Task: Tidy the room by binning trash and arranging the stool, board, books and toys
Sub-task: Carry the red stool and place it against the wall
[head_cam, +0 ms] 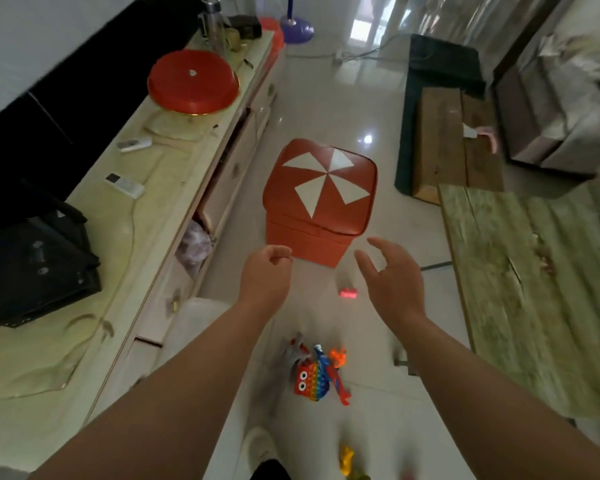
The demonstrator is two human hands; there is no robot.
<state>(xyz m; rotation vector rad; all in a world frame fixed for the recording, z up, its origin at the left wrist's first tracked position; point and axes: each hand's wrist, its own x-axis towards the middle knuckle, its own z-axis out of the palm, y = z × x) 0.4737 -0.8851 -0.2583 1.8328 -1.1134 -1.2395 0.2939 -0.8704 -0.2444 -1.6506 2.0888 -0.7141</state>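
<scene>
Two hands, one view (head camera).

1. Left hand (267, 271): near centre, fingers loosely curled, holding nothing, apart from the stool's near side.
2. Right hand (392, 282): fingers spread wide, holding nothing, near the stool's near right corner without touching it.
3. Stool (321, 199): red, box-shaped, with white triangles on the seat. It stands upright on the pale tiled floor (378, 109) at centre, just beyond both hands.
4. Toys (314, 375): a cluster on the floor near the person, between the forearms, made up of a rainbow bubble toy with eyes and several small figures, too blurred to name.
5. Small pink item (347, 293): on the floor between the hands, blurred.
6. Yellow toy (347, 459): on the floor at the near edge.
7. Long cabinet, left: its tabletop (94, 341) carries a black bag (42, 268) near, two remotes (124, 184) at the middle, a round red cover (193, 81) farther on, and a bottle (213, 22) at the far end.
8. Green wood-grain surface (534, 289): right. I cannot tell whether it is a board or a tabletop.
9. Brown low table (444, 140): far right.
</scene>
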